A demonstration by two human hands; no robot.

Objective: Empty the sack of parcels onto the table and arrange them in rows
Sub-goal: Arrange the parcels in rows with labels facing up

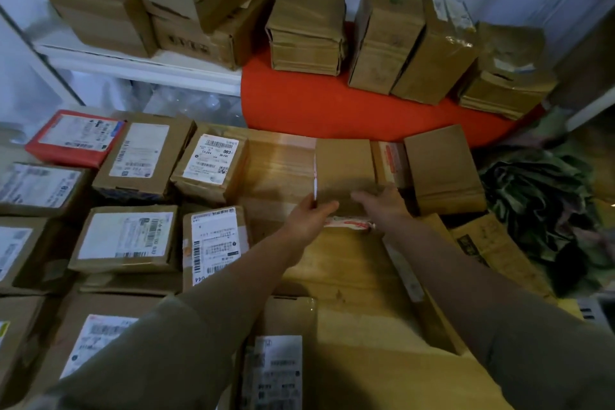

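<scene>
Both my hands are on a plain brown parcel [344,170] in the far row of the wooden table [349,273]. My left hand [311,215] grips its near left corner, thumb on top. My right hand [382,201] holds its near right edge. Labelled cardboard parcels [128,236] lie in rows on the left half of the table, with one red parcel [75,138] at the far left. Another plain brown box [442,170] stands just right of the held one. A crumpled dark green sack [545,206] lies off the table's right side.
A red surface [332,110] behind the table carries several brown boxes [306,23]. More boxes [100,7] are stacked on a white shelf at the back left. Flat cardboard parcels [492,246] lie at the table's right edge, and a labelled parcel [276,369] sits near me.
</scene>
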